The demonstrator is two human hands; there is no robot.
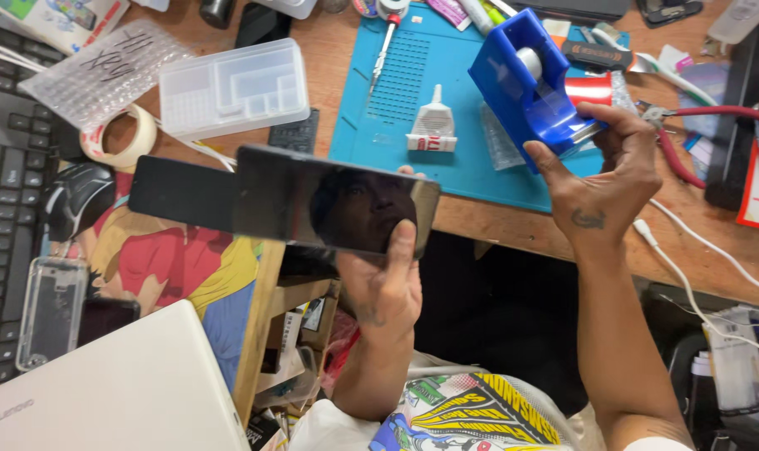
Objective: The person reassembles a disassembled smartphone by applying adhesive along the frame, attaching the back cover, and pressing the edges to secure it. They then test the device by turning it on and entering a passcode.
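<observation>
Fingers, left hand [385, 284]: clamped on dark phone [333, 203], forearm upright.
Fingers, right hand [601, 171]: curled gripping blue tape dispenser [525, 83] at 1 o'clock.

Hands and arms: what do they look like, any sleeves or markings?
Both forearms are bare, no gloves or rings visible. The right hand has a small dark tattoo at the wrist; the left hand shows a faint dark mark near its wrist. White fabric shows at both elbows.

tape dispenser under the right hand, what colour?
Blue: the tape dispenser is solid blue, with the right hand at its front end. Clearest in the head view.
</observation>
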